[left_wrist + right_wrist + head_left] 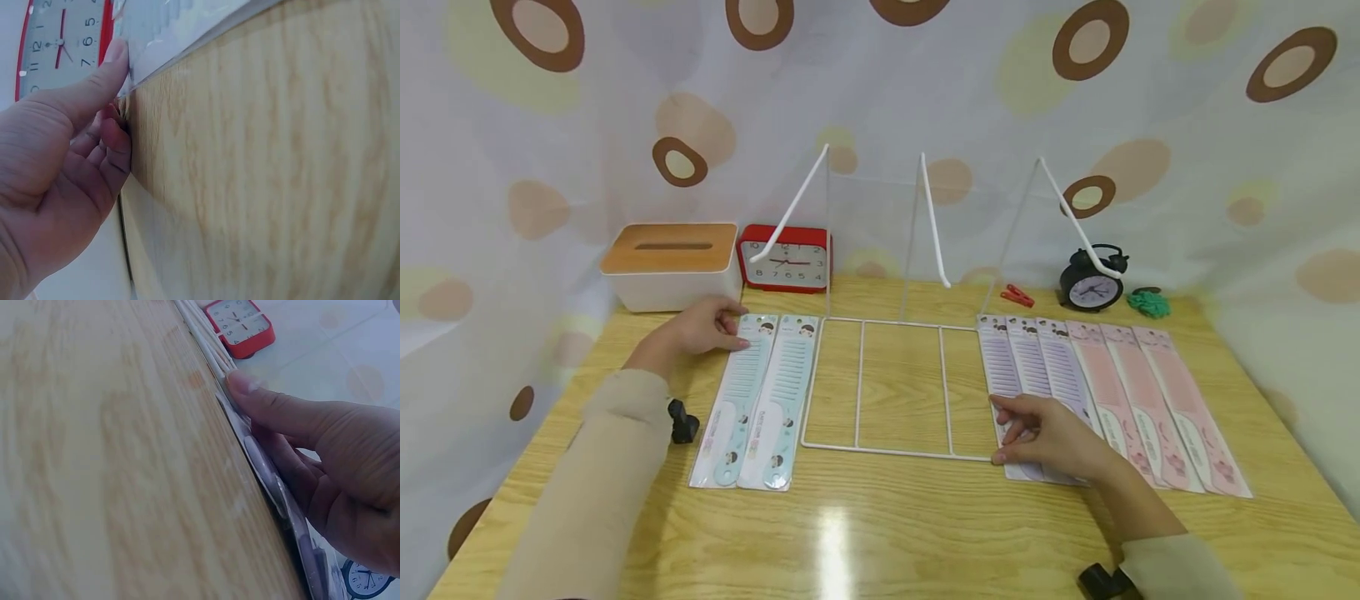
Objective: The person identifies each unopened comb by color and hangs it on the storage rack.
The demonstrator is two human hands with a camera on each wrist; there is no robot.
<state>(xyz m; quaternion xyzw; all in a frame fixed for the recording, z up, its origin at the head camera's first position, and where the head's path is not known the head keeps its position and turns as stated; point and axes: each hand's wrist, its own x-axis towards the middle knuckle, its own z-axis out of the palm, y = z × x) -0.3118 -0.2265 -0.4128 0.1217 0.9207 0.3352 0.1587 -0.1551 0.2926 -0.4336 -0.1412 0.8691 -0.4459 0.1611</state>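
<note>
Two blue comb packs (781, 400) lie side by side on the left of a white wire rack (860, 383). My left hand (706, 325) is at the top left corner of the outer pack, its thumb (109, 62) touching the clear wrapper's edge. My right hand (1052, 433) reaches over the purple comb packs (1060, 362) to the right of the rack. The right thumb (245, 384) touches the rack's front right corner, and the index fingertip rests near its right bar. The hand hides the lower part of the purple packs.
Pink comb packs (1187, 400) lie farthest right. Along the back stand a tissue box (677, 283), a red clock (786, 258) and a black alarm clock (1092, 287). A red clip (1017, 295) and a green bundle (1150, 303) lie nearby. White prongs (934, 221) rise from the rack.
</note>
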